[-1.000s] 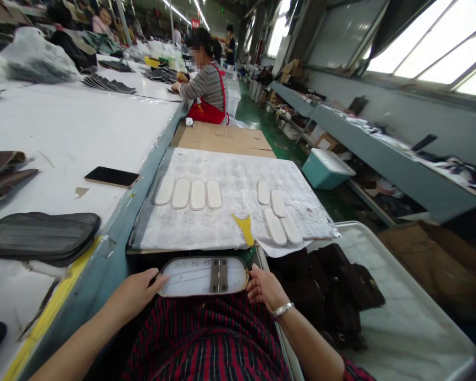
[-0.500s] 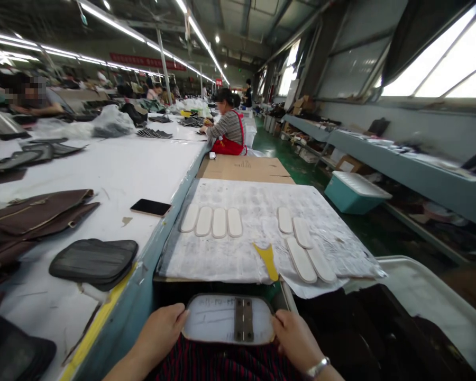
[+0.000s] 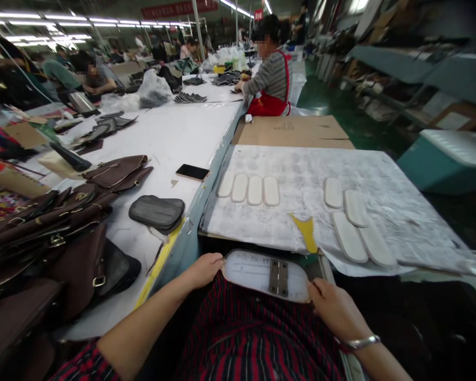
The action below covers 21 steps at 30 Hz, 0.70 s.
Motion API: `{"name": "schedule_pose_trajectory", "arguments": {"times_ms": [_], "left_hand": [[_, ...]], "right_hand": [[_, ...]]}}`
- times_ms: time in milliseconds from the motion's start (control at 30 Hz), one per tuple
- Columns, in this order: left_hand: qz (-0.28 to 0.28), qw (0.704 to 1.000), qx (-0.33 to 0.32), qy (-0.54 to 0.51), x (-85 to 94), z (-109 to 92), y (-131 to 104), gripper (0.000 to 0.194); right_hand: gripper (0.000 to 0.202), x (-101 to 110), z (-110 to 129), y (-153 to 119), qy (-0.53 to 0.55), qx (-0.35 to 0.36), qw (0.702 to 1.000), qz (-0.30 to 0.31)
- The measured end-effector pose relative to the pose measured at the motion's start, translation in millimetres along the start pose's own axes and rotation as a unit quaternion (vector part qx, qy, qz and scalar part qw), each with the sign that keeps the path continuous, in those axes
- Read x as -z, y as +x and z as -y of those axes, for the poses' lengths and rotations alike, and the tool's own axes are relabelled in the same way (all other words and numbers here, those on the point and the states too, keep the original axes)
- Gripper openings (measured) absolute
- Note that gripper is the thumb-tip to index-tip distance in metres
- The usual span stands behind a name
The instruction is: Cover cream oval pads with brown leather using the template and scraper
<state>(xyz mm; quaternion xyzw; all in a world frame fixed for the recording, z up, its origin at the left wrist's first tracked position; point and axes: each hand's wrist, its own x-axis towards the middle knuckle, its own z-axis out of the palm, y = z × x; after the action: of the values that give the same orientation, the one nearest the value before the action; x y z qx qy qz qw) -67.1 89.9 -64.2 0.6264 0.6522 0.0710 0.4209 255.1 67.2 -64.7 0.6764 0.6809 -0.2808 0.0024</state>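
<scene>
Between my two hands, over my lap, is a rounded oblong translucent panel (image 3: 246, 270) with a brownish rim, faint writing, and a dark hinge-like plate (image 3: 278, 278) right of its middle. My left hand (image 3: 204, 269) pinches its left end. Closed on the right end is my right hand (image 3: 337, 307), with a metal band at the wrist. Past the panel, a board covered in white paper (image 3: 246, 225) carries a row of several pale oval pieces (image 3: 255, 190), a second group of pale oval pieces (image 3: 356, 208) and a yellow forked piece (image 3: 306, 233).
On the white table (image 3: 174, 143) to the left lie a phone (image 3: 192, 172), a stack of dark oval pieces (image 3: 156, 211) and brown leather bags (image 3: 83, 275). Cardboard (image 3: 293, 131) lies behind the board. A person in a red apron (image 3: 272, 79) works farther off. A teal bin (image 3: 444, 159) stands at right.
The view has turned down and to the left, so more of the brown bags and my lap shows. Both hands keep hold of the panel, which now slants down to the right.
</scene>
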Motion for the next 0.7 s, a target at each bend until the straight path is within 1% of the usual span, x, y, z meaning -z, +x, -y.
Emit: {"name": "schedule_pose_trajectory", "arguments": {"times_ms": [100, 200, 300, 500, 567, 700], "left_hand": [[0.014, 0.999, 0.008, -0.032, 1.1, -2.0, 0.4, 0.025], [0.027, 0.998, 0.018, -0.059, 1.6, -3.7, 1.3, 0.021], [0.037, 0.995, 0.033, -0.082, 1.9, -4.6, 2.6, 0.021], [0.056, 0.992, 0.054, -0.104, 5.3, -7.3, 3.1, 0.022], [0.056, 0.991, 0.061, -0.102, 6.6, -6.4, 3.2, 0.024], [0.036, 0.994, 0.062, -0.078, 7.4, -4.2, 6.1, 0.040]], "right_hand": [[0.034, 0.4, -0.3, -1.4, -0.001, 0.002, 1.000, 0.003], [0.030, 2.4, 0.2, -0.8, -0.006, -0.003, 1.000, 0.011], [0.026, 5.5, 1.1, 1.0, -0.012, -0.007, 1.000, 0.019], [0.026, 11.5, 5.1, 0.7, -0.015, -0.023, 0.999, 0.019], [0.026, 11.9, 5.7, 0.6, -0.011, -0.022, 1.000, 0.017], [0.026, 9.7, 4.0, 4.1, 0.006, -0.016, 1.000, 0.007]]}}
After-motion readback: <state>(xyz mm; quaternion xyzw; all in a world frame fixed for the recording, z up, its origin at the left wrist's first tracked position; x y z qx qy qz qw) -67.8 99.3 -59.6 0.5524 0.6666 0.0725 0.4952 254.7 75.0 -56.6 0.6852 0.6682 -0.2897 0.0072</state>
